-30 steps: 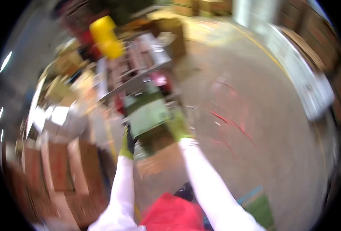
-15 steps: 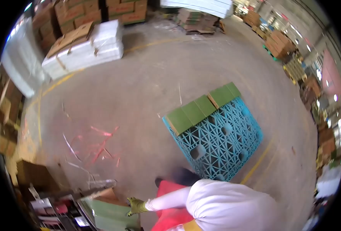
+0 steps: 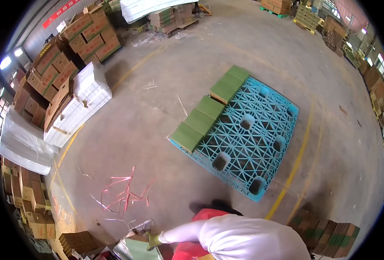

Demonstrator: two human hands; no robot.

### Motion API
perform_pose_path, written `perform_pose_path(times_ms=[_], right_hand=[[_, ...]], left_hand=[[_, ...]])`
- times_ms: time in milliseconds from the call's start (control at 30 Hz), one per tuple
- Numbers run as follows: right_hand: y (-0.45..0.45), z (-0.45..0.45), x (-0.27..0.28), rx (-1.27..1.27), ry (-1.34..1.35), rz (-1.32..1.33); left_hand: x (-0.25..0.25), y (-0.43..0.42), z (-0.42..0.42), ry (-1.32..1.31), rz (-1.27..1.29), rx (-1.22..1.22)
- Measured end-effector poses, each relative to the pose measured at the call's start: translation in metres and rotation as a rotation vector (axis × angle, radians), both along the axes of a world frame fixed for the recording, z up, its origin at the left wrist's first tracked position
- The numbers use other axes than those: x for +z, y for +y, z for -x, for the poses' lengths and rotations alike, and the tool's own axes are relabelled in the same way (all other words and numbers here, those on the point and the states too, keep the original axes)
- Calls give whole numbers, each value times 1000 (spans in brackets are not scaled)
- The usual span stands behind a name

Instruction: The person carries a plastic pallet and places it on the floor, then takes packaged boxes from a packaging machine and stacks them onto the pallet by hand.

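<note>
My left hand, in a yellow-green glove, reaches out at the lower left at the end of a white sleeve. Its fingers look spread against the edge of a green-topped box, which the frame's bottom edge cuts off. Whether they bear any of the box's weight cannot be seen. My right hand is out of sight, below my white-clad body. Farther ahead, a blue plastic pallet lies on the floor. Along its left side sits a row of green-topped boxes, with a narrow gap partway along.
Red strapping scraps litter the floor left of the pallet. White-wrapped stacks and brown cartons stand at the upper left. Flattened cardboard is stacked at the lower right. A yellow floor line runs right of the pallet.
The view has swung, so the pallet shows more fully and the lower-right cardboard has come into sight. My left hand stays at the green-topped box, now lower in the frame.
</note>
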State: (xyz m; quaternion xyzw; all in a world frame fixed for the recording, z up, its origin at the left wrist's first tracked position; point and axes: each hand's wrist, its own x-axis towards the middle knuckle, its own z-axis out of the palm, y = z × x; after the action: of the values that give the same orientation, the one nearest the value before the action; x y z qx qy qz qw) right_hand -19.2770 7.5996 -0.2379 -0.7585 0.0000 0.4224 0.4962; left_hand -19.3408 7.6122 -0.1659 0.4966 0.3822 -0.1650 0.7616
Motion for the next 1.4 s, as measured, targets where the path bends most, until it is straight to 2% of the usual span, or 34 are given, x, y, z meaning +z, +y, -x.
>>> perform_pose_path(times_ms=[67, 100, 133, 233, 267, 367, 400, 433, 467, 500, 533, 600, 633, 667, 700, 733, 767, 867, 933, 1000, 1067, 1167, 1233, 1267, 1400], right_hand=[[-3, 16, -2, -90, -71, 121], [-4, 20, -13, -240, -157, 92], [-56, 19, 63, -108, -35, 14], [-32, 20, 12, -149, -240, 79], [-32, 27, 13, -139, -247, 62], [-58, 45, 67, -138, -93, -57], [-62, 49, 75, -142, -69, -84], [-49, 54, 58, -136, -165, -87], [-59, 51, 65, -116, -164, -328], [-74, 49, 70, 40, -131, -344], [-107, 34, 113, 208, 32, -383], [-132, 35, 71, -16, 383, -474], [-157, 28, 58, -125, 389, -455], [-187, 19, 58, -178, 299, -386], [-213, 1, 62, -227, 221, -331], [-232, -15, 67, -268, 152, -294], [-251, -37, 76, -317, 81, -273], [-277, -98, 100, -389, -89, -181], [-279, -123, 109, -413, -159, -128], [-257, -126, 120, -422, -213, -118], [-226, -132, 122, -410, -214, -137], [-153, -140, 108, -339, -128, -220], [-96, -123, 87, -273, 8, -292], [-66, -110, 75, -240, 88, -331], [61, 1, 34, 11, 553, -421]], left_hand=[[6, -1, 9, 6, 11, 2], [9, 1, 15, 10, 21, 6], [12, 3, 21, 12, 29, 12], [18, 24, 47, 25, 74, 54], [21, 34, 62, 32, 89, 93], [38, 64, 115, 61, 146, 194], [42, 72, 129, 62, 169, 227], [44, 78, 141, 63, 198, 257], [47, 85, 153, 59, 223, 293], [49, 90, 164, 55, 254, 328], [50, 93, 168, 40, 281, 357], [51, 98, 160, -15, 315, 417], [42, 105, 160, -32, 380, 411], [28, 119, 165, -78, 424, 447], [16, 130, 177, -64, 126, 372], [40, 123, 176, 63, -21, 517], [-1, 145, 198, -9, 92, 492], [28, 149, 183, -42, 228, 530], [25, 163, 179, -91, 379, 558], [38, 180, 189, -84, 473, 607], [56, 183, 187, 28, 435, 588], [51, 183, 191, -50, 409, 545], [43, 185, 190, -54, 301, 475], [58, 190, 185, -12, 219, 452], [74, 194, 175, 22, 224, 478]])
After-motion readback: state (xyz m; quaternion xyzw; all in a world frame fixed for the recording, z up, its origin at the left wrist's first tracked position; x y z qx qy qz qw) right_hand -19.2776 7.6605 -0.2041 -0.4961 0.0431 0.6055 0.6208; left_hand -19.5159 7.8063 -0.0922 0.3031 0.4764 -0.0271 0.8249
